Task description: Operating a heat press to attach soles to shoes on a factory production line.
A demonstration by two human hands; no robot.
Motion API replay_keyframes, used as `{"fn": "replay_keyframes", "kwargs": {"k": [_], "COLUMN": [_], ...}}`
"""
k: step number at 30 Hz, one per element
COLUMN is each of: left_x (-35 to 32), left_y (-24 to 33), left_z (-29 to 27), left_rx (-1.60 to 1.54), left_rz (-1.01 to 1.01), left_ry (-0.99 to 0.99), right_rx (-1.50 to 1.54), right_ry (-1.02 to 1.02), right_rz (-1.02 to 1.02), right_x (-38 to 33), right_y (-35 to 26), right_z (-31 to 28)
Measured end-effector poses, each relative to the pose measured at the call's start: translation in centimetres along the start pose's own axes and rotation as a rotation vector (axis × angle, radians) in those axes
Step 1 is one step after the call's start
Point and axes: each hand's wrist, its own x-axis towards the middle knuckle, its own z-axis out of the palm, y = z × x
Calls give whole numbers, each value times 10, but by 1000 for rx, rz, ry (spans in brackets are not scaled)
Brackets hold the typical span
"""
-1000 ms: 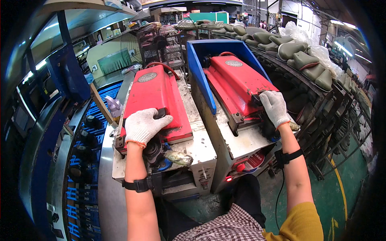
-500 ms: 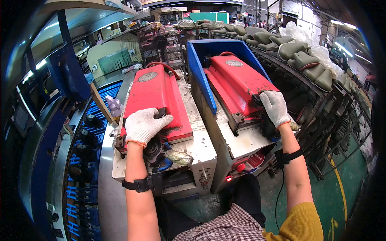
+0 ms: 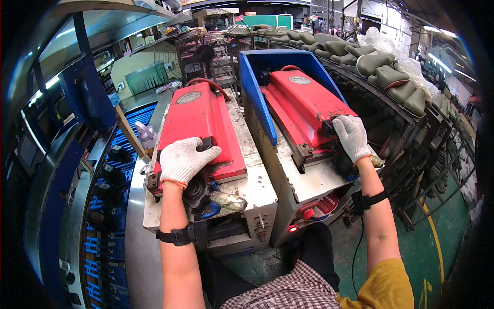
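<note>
Head view looks down on my two hands in white gloves, each one pressing on a red lid. My left hand (image 3: 184, 159) lies flat and spread on the near end of the left red lid (image 3: 198, 129), with its fingers curled over a dark handle there, so I can push that lid down. My right hand (image 3: 352, 137) is closed around the near corner of the right red lid (image 3: 303, 105), which sits to the right of the left red lid, inside a blue box (image 3: 256, 92). Both lids sit on grey machine bodies (image 3: 257, 190) so they stay steady. Under my left hand is a dark round part I cannot make out. My gloves hide the handles, and what is under the lids is hidden too.
</note>
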Motion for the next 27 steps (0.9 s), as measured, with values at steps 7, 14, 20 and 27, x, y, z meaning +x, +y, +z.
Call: {"fn": "replay_keyframes", "kwargs": {"k": [7,14,20,27], "left_x": [0,0,0,0], "left_y": [0,0,0,3], "left_z": [2,0,1,-1], "left_rx": [0,2,7,-13], "left_rz": [9,8,2,13], "left_ry": [6,3,-5,-9], "right_rx": [2,4,1,16], "right_ry": [5,-1,-2,0], "right_rz": [2,5,6,19], "right_x": [-1,-1,-1,3], "right_y": [1,1,-2,1], "right_z": [1,-1,-1,-1]}}
